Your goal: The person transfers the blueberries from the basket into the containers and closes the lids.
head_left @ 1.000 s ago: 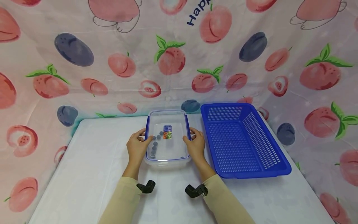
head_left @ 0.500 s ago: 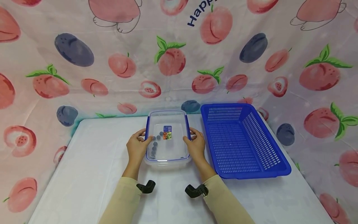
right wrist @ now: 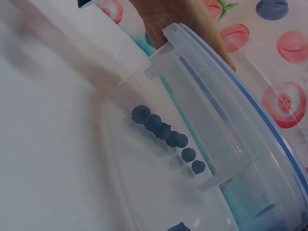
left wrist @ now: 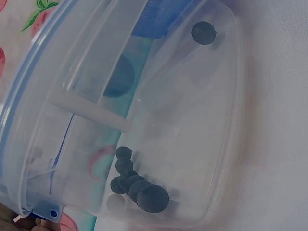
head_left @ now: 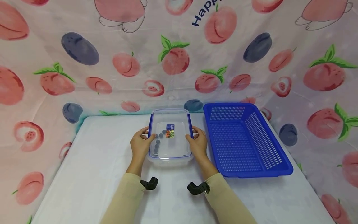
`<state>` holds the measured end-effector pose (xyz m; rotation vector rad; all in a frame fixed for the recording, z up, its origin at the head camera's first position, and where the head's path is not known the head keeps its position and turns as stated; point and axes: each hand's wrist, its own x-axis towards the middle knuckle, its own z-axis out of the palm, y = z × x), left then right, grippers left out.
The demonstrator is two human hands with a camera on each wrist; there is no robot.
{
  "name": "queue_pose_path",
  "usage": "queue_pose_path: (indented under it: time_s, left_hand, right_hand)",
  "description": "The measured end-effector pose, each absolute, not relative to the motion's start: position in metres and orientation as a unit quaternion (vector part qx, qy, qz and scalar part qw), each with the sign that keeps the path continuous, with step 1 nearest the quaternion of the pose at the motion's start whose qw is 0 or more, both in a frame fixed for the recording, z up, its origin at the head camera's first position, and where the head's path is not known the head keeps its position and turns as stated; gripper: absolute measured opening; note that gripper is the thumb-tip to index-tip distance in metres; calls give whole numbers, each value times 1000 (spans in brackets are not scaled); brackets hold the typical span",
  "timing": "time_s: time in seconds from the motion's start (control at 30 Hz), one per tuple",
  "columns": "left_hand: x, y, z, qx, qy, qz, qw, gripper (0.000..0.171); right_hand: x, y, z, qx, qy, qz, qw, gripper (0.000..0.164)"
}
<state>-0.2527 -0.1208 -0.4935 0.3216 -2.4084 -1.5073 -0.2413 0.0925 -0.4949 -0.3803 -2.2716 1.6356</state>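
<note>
A clear plastic food container (head_left: 171,160) with a blue-rimmed lid (head_left: 173,116) sits on the white table, a small printed label on the lid. Several blueberries (left wrist: 153,198) lie inside along its left side, and a single blueberry (left wrist: 203,32) rests apart from them. My left hand (head_left: 139,146) holds the container's left edge, thumb over the lid rim and fingers at the side latch. Mirroring it, my right hand (head_left: 198,145) holds the right edge the same way. The fingertips beneath both rims are partly hidden.
A blue perforated plastic basket (head_left: 237,149) stands just right of the container, close to the right hand. Behind the table hangs a fruit-print cloth (head_left: 173,84). Each sleeve carries a small black wrist camera (head_left: 198,188).
The head view has shifted slightly, so everything appears a little further right. Both hands keep their hold on the container's sides, and the blueberries stay in place.
</note>
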Motion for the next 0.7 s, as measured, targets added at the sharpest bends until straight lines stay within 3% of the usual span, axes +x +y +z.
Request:
queue_pose_path:
  time_s: [0.47, 0.7]
  left_hand:
    - [-250, -117, -492, 113, -835, -519, 144, 46]
    - [-240, -118, -484, 84, -867, -474, 129, 55]
  right_hand:
    - [-239, 93, -494, -129, -795, 573, 149, 46]
    - [-219, 93, -478, -93, -811, 567, 110, 58]
